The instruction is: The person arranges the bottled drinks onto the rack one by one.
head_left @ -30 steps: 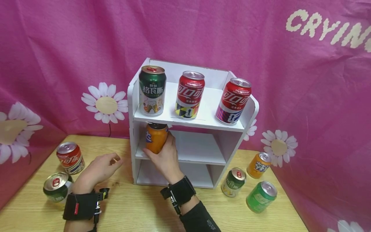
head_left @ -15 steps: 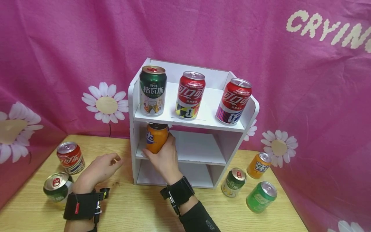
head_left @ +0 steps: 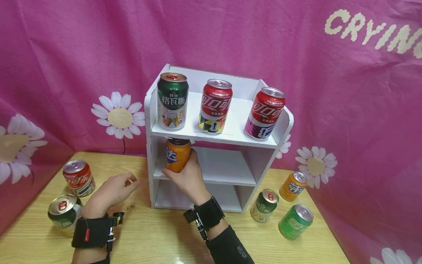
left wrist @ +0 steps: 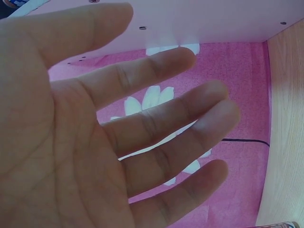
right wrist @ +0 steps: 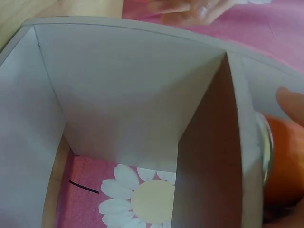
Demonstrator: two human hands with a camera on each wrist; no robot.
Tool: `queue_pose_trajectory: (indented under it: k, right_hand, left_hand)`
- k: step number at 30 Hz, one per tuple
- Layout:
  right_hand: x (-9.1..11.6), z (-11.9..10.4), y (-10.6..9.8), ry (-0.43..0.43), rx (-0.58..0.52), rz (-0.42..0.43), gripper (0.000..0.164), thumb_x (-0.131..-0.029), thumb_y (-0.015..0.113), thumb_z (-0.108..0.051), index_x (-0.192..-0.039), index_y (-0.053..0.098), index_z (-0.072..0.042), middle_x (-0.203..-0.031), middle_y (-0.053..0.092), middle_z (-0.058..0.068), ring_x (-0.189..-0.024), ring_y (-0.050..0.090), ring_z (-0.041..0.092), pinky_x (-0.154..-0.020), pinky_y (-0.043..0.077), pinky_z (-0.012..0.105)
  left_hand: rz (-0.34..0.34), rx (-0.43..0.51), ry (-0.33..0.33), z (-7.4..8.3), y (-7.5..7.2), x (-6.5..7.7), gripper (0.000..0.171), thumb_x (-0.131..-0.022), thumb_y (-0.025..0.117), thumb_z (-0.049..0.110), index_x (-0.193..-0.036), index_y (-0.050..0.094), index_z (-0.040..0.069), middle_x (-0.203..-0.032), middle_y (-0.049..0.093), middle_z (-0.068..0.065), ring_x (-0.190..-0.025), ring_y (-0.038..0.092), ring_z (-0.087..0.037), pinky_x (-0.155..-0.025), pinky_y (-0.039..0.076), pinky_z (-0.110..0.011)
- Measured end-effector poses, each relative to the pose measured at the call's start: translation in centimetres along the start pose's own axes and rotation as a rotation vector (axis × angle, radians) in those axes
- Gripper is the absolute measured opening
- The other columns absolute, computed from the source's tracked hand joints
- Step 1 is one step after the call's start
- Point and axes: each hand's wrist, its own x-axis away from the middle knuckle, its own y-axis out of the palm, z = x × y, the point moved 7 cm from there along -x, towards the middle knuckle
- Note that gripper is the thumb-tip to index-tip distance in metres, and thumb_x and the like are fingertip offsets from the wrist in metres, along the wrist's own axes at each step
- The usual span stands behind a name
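My right hand (head_left: 189, 179) grips an orange soda can (head_left: 177, 157) in the left part of the middle compartment of a white shelf unit (head_left: 227, 167). The thumb is on the can's near lower side; the fingers behind it are mostly hidden. At the right edge of the right wrist view, part of the orange can (right wrist: 285, 161) and its silver rim show beside a shelf board. My left hand (head_left: 112, 192) hovers over the table left of the shelf, holding nothing. In the left wrist view, the fingers of that hand (left wrist: 90, 137) are loosely extended.
On the top shelf stand a green-and-white can (head_left: 173, 102) and two red cola cans (head_left: 215, 106). Left on the table are a red can (head_left: 79, 179) and a green can (head_left: 65, 212). Rightward stand an orange can (head_left: 292, 187), a dark green can (head_left: 265, 206) and a bright green can (head_left: 295, 223).
The orange can has turned in my right hand, so its blue-and-white lettering now shows more toward the front. My left hand has stayed in place.
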Motion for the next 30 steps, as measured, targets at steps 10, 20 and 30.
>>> queue_pose_trajectory:
  k: [10,20,30]
  right_hand:
    - [0.42,-0.36,-0.13,-0.061,0.113,0.121,0.086,-0.070,0.084,-0.036,-0.130,0.033,-0.001,-0.111,0.045,0.011,-0.097,0.051,0.022,-0.088,0.047,0.035]
    - [0.03,-0.04,-0.07,0.008,0.040,0.010,0.087,-0.072,0.083,-0.030,-0.135,0.030,-0.004,-0.119,0.047,0.011,-0.102,0.054,0.022,-0.093,0.046,0.037]
    - [0.44,-0.45,-0.06,-0.016,0.091,0.092,0.086,-0.072,0.083,-0.037,-0.133,0.032,-0.003,-0.115,0.044,0.011,-0.098,0.052,0.022,-0.089,0.047,0.036]
  left_hand:
    - [-0.009,0.002,0.003,0.11,0.00,-0.01,0.035,-0.097,0.052,0.026,-0.110,0.058,-0.005,-0.102,0.062,-0.023,-0.097,0.057,-0.040,-0.078,0.048,-0.052]
    - [-0.006,-0.001,-0.001,0.16,-0.03,0.09,0.035,-0.097,0.052,0.027,-0.110,0.058,-0.005,-0.101,0.062,-0.022,-0.096,0.058,-0.039,-0.077,0.048,-0.051]
    - [0.003,0.004,0.022,0.19,-0.15,0.17,0.033,-0.097,0.052,0.026,-0.108,0.059,-0.004,-0.100,0.063,-0.022,-0.095,0.058,-0.039,-0.077,0.048,-0.051]
